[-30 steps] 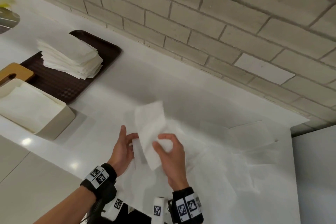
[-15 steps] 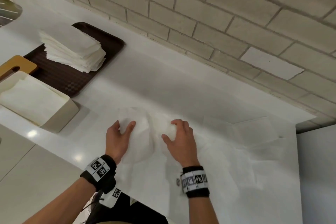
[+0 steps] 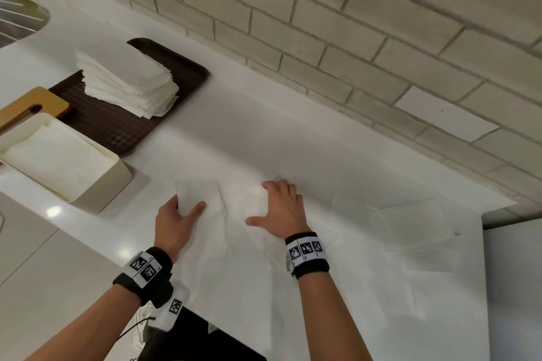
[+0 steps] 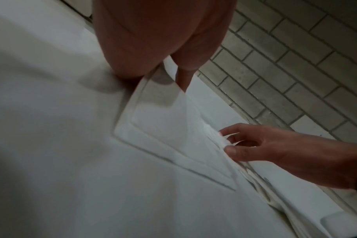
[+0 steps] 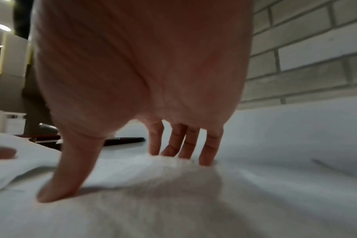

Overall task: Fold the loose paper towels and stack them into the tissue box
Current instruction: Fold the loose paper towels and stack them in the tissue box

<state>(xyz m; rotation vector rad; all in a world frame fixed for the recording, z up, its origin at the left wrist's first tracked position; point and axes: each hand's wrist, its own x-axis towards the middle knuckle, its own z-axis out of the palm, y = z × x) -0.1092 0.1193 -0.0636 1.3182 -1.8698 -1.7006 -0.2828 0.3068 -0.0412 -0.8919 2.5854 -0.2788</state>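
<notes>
Both hands farther apart now, right hand splayed flat on paper towel (left hand pinching its edge).

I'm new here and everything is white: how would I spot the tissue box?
Start at the dark brown tray by the brick wall, left side. The tissue box sits just in front of it: an open cream tub with sheets inside, unlike the bare pile on the tray.
</notes>
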